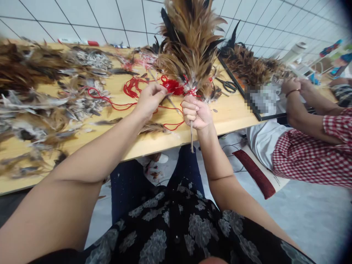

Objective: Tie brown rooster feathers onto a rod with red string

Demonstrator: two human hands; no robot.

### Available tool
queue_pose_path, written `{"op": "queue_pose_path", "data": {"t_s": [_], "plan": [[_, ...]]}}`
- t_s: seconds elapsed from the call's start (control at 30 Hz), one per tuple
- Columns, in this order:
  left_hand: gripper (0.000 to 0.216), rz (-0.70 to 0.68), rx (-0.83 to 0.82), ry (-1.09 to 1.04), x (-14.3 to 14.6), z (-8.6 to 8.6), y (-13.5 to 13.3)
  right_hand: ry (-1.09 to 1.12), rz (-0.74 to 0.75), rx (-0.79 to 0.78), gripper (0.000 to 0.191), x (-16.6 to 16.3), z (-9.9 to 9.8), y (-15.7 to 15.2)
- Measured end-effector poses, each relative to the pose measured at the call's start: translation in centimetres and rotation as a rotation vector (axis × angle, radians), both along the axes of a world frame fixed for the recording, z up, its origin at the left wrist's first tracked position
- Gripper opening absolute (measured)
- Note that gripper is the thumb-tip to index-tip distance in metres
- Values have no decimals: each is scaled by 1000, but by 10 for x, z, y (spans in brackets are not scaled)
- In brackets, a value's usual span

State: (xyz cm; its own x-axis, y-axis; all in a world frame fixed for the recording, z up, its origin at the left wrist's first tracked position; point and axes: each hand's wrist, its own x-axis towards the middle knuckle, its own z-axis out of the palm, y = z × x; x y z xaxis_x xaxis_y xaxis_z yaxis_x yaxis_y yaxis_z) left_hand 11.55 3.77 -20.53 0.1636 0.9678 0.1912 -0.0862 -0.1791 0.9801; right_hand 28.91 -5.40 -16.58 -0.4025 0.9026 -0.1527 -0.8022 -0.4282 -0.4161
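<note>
My right hand (197, 112) is wrapped around the thin stick (191, 137) of a feather duster (191, 44), just below its feathers. The duster stands upright, with brown and black plumes fanning out above the fist. Red string (192, 91) is wound around the feather bases over that hand. To its left, my left hand (151, 99) is pinched closed over the table; a small dark tip shows at the fingers, too unclear to name. Loose red string (110, 102) trails on both sides of this hand. Behind the hands lies a red tassel-like bundle (132, 88).
Heaps of loose feathers (30, 121) cover the left of the wooden table (162, 141). Black scissors (229, 86) and a black-edged tray (239, 90) are to the right. Beside me, a person in a checked garment (308, 157) works with both hands (293, 86). A tiled wall (110, 22) runs behind.
</note>
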Motion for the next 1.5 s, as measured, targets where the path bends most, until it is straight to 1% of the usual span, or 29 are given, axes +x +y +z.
{"op": "queue_pose_path", "data": {"t_s": [0.07,0.1,0.17,0.27,0.37,0.43,0.6,0.7,0.77,0.8,0.83,0.93,0.97,1.03,1.1,1.2,1.33,1.4,1.5], "plan": [[9,-150,45,-38,4,7,-13,-23,34,7,34,-1,0,0],[10,-205,61,-64,5,9,-18,-53,58,0,34,-2,1,0],[18,-244,49,-112,8,11,-24,-130,106,-23,35,-8,1,-1],[25,-195,-24,-149,9,10,-21,-247,128,-56,37,-18,2,-1],[23,-137,-97,-171,7,10,-15,-330,85,-88,41,-27,2,-1],[24,-101,-146,-189,8,10,-11,-354,69,-110,42,-31,1,0],[31,35,-196,-238,5,13,1,-289,107,-129,39,-36,-3,1],[29,149,-224,-258,-5,20,13,-257,83,-128,38,-35,-5,0],[29,180,-230,-283,-12,25,17,-261,55,-138,38,-32,-5,1],[29,149,-231,-286,-14,28,16,-267,44,-146,38,-31,-5,1],[29,82,-234,-277,-15,30,14,-273,36,-155,38,-30,-5,1],[28,-193,-249,-208,-11,31,-1,-304,24,-188,38,-29,-3,2],[28,-257,-261,-190,-8,30,-7,-323,23,-198,38,-29,-2,3],[28,-300,-287,-176,-2,27,-16,-381,24,-211,38,-31,0,4],[27,-281,-305,-177,2,25,-21,-452,24,-202,39,-33,1,5],[30,-245,-281,-175,4,21,-21,-559,6,-158,40,-36,0,6],[31,-167,-206,-141,9,17,-21,-691,-77,-116,44,-38,-5,7],[28,-110,-160,-102,11,14,-21,-737,-119,-114,45,-40,-6,7],[22,-49,-93,-46,11,9,-20,-758,-135,-114,43,-41,-7,8]]}}
